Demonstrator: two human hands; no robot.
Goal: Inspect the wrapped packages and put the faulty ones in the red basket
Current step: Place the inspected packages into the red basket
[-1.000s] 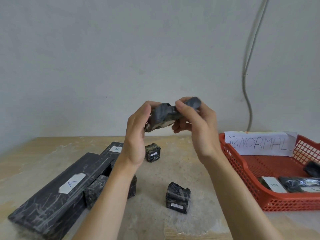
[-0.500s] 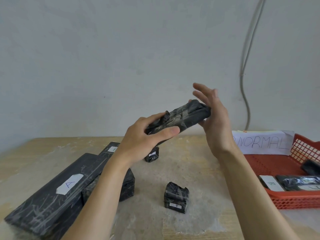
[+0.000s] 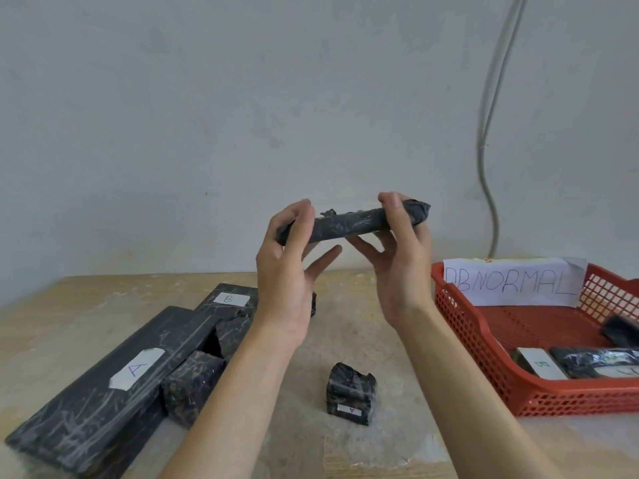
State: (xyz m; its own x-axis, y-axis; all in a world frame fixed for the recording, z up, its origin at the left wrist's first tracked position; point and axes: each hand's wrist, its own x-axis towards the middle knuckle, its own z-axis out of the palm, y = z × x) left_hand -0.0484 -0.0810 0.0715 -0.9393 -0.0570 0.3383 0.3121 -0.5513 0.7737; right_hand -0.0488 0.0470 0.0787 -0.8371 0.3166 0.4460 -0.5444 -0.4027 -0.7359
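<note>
I hold a long black wrapped package level in the air above the table. My left hand pinches its left end between thumb and fingers. My right hand grips its right end, where loose wrap sticks out. The red basket with an "ABNORMAL" paper sign stands on the right and holds several black wrapped packages, one marked B. A small black package marked A stands on the table below my hands.
Two long black packages marked A and B lie at the left with smaller black blocks leaning on them. Another small block is mostly hidden behind my left wrist. A grey cable hangs down the wall.
The held package has turned from tilted to level. My right hand went from open beside it to gripping its right end, and my left hand shifted to pinch the left end.
</note>
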